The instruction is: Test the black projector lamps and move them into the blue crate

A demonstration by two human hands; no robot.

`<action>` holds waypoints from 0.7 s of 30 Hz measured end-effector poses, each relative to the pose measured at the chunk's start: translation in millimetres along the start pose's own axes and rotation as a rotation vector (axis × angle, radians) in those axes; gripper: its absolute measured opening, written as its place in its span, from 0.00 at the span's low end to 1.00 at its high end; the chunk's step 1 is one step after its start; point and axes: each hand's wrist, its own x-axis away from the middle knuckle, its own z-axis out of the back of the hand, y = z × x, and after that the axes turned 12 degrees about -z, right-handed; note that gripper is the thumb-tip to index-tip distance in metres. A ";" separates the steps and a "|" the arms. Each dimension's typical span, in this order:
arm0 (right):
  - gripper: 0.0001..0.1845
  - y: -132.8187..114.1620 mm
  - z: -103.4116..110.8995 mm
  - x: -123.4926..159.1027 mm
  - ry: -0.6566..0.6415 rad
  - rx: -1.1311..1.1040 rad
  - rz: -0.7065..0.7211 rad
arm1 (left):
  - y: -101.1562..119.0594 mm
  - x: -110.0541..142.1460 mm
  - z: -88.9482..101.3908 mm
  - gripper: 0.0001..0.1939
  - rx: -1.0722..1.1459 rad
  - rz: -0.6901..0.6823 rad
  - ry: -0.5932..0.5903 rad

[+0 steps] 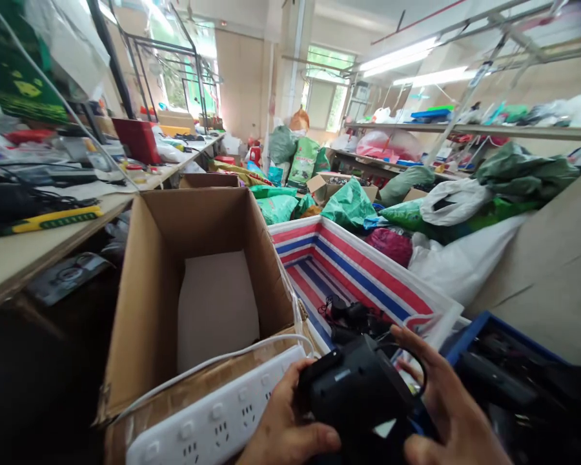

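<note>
Both hands, seen from above, grip a matte black plastic device (361, 400) between them, held over the near edge of a red, white and blue striped woven bag (348, 271). The left hand (288, 420) cups the device's lower left side, fingers curled around it and thumb beneath. The right hand (455, 403) wraps its upper right side, fingers slightly spread and curved over it. A white multi-socket power strip (213, 420) lies on the near flap of an open brown cardboard box (159, 290), just beside the left hand; its white cable (208, 365) runs along the box rim. Tangled black cords (353, 316) lie inside the striped bag. A blue-rimmed crate (503, 342) stands at lower right. Green plastic sacks (343, 206) are heaped beyond, and a cluttered pale desk (39, 258) runs along the left.
</note>
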 end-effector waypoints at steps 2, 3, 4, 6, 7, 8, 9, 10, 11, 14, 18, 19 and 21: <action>0.57 10.2 -6.3 10.3 -0.118 0.026 0.000 | 1.3 10.8 -0.2 0.37 0.010 -0.020 -0.019; 0.53 14.9 -10.1 15.2 -0.127 0.048 -0.017 | 2.5 15.4 -0.4 0.37 -0.003 -0.022 -0.035; 0.47 19.5 -14.9 20.1 -0.093 0.085 -0.018 | 4.2 19.6 -1.0 0.36 -0.040 -0.016 -0.043; 0.38 28.3 -27.6 29.9 0.103 0.201 0.038 | 9.5 26.9 -4.0 0.33 -0.183 -0.004 -0.032; 0.36 32.4 -35.4 34.5 0.223 0.258 0.098 | 12.8 30.2 -6.4 0.30 -0.288 -0.006 -0.015; 0.35 36.4 -43.5 38.6 0.322 0.302 0.171 | 16.3 33.2 -9.4 0.28 -0.400 -0.013 0.021; 0.33 40.2 -51.5 41.8 0.399 0.327 0.243 | 19.6 35.9 -12.9 0.25 -0.506 -0.019 0.066; 0.32 43.7 -58.7 44.1 0.449 0.346 0.308 | 22.6 38.3 -16.5 0.22 -0.599 -0.021 0.108; 0.30 47.1 -64.3 45.1 0.479 0.363 0.362 | 25.2 40.3 -19.9 0.19 -0.662 -0.014 0.136; 0.37 55.6 -67.4 41.3 0.452 0.381 0.299 | 30.0 44.4 -25.4 0.14 -0.684 0.027 0.178; 0.58 62.9 -43.7 29.0 -0.067 0.237 0.034 | 38.7 46.5 -17.7 0.16 -0.506 0.076 0.228; 0.53 64.6 -37.4 26.9 -0.198 0.250 0.008 | 43.1 46.6 -14.0 0.16 -0.451 0.075 0.260; 0.28 68.5 -29.7 25.0 -0.356 0.362 0.005 | 55.0 46.8 -6.3 0.17 -0.406 0.046 0.331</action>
